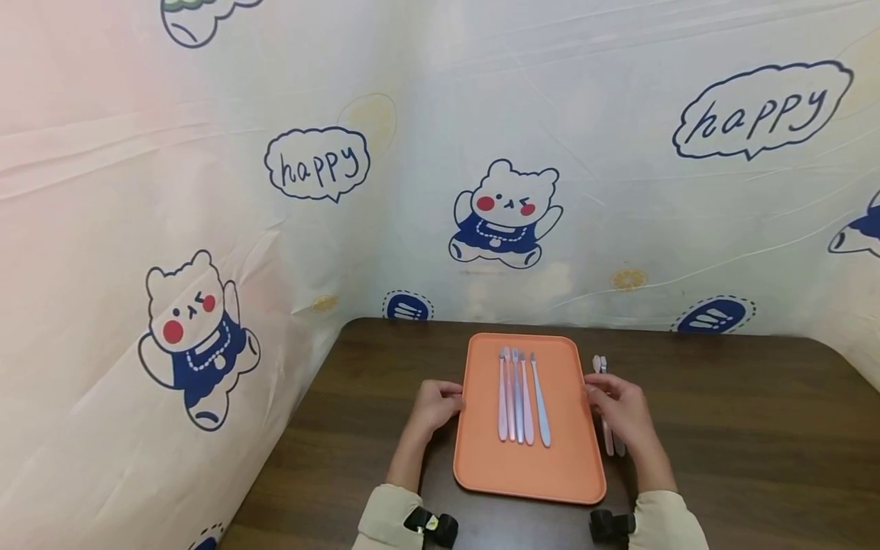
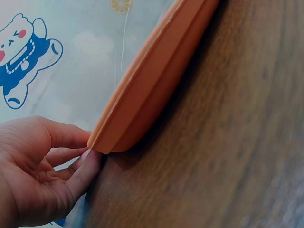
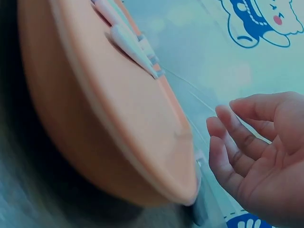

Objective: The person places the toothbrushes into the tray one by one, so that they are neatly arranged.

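Note:
An orange tray [image 1: 529,473] lies on the dark wooden table. Several slim toothbrushes [image 1: 543,420] in pale pink and blue lie lengthwise on it, heads toward the far end; one sits slightly apart on the right. My left hand [image 1: 435,405] pinches the tray's left rim between thumb and fingers, plainly seen in the left wrist view. Beside the right rim is my right hand [image 1: 622,409], its fingers loosely bent and apart from the tray in the right wrist view. Two more toothbrushes [image 1: 608,443] lie on the table there, partly hidden under this hand.
The brown table [image 1: 749,428] extends to both sides of the tray. Behind it hangs a pale curtain [image 1: 591,99] printed with bears and the word "happy". A black wrist camera [image 1: 440,528] is strapped over each light sleeve.

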